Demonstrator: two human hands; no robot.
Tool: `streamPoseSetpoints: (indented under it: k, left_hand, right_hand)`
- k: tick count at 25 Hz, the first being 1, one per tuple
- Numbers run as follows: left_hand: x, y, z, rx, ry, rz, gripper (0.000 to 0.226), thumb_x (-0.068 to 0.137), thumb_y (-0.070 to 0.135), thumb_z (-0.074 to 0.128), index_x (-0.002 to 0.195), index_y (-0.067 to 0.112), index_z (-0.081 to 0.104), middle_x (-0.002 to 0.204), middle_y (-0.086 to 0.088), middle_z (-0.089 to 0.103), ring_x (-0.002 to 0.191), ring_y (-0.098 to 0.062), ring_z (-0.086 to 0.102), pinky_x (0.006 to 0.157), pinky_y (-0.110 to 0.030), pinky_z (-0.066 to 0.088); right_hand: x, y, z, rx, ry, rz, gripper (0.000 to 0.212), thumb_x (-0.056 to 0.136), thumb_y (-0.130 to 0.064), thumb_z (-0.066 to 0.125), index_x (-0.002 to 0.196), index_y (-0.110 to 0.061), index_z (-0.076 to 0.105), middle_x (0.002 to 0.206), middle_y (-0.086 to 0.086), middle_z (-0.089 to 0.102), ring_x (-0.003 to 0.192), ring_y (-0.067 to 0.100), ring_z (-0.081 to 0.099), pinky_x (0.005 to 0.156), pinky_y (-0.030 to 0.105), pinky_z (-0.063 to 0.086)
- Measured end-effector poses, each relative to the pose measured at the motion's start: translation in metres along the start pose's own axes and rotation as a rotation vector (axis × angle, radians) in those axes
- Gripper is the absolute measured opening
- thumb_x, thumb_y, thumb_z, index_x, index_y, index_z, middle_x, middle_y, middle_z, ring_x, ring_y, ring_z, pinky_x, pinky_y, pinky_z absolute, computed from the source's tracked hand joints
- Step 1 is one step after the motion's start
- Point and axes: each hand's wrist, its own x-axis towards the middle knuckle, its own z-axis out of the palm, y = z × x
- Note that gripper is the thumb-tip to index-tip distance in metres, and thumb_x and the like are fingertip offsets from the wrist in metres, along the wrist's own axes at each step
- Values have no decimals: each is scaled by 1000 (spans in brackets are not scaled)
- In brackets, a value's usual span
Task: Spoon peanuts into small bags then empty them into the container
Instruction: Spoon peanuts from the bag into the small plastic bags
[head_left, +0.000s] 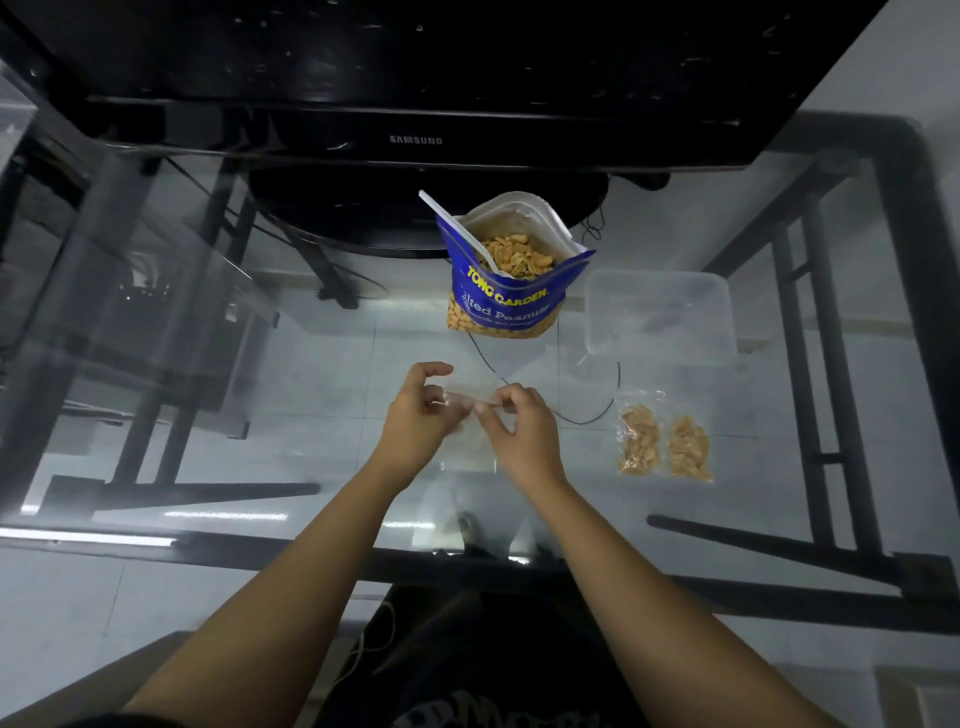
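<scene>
Your left hand (415, 415) and right hand (519, 423) pinch the empty bag's (470, 447) mouth, fingers clenched on flimsy, slippery film; peanuts (514, 254) wait at twelve o'clock.

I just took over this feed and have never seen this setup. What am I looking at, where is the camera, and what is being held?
There is no machine: a person works bare-handed, filmed by one camera on their head looking down. The left hand and right hand pinch the top of an empty clear small bag. On the glass table stand an open peanut bag with a white spoon in it, a clear container and two filled small bags.
</scene>
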Motion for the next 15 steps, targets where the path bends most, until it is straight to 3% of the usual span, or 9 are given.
streamPoseSetpoints:
  k: [3,5,8,10,12,15]
  left_hand:
    - [-3,1,-9,-194,-98,-86,31,91,17,55,120,25,49,96,-8,67,83,-16,64,74,-28,52]
    - [-2,-3,-12,-275,-126,-117,23,95,28,48,117,27,53,106,-9,66,93,-21,65,83,-33,53]
    - [-1,-7,-14,-254,-102,-128,24,94,33,50,116,25,55,101,-4,66,87,-17,63,76,-29,50]
    - [1,-9,-14,-220,-68,-115,26,91,22,57,117,21,53,90,0,68,77,-11,64,69,-24,49]
    - [3,-13,-16,-86,7,-69,29,88,12,61,116,18,53,84,-1,66,79,-16,65,69,-25,51]
    - [3,-18,-18,366,70,90,33,88,16,61,120,12,52,96,-7,66,87,-20,62,83,-30,51]
  right_hand:
    - [-1,-8,0,125,-7,134,16,91,-24,55,100,-13,64,104,3,54,93,16,56,71,9,38]
    - [1,-7,1,272,-104,281,16,95,-27,48,93,-23,63,112,3,58,99,16,57,81,15,43]
    - [1,-6,3,571,-205,472,21,97,-28,43,96,-24,64,120,8,62,114,25,56,103,39,43]
    - [0,-10,2,760,-189,561,24,98,-20,40,109,-11,60,125,13,59,117,26,55,105,38,40]
    - [-3,-16,-4,725,-136,541,25,98,-14,39,108,-1,58,127,17,57,121,28,51,105,35,39]
    - [-13,-22,-21,373,-67,335,21,99,-21,39,92,-18,58,108,1,59,104,12,54,84,18,41]
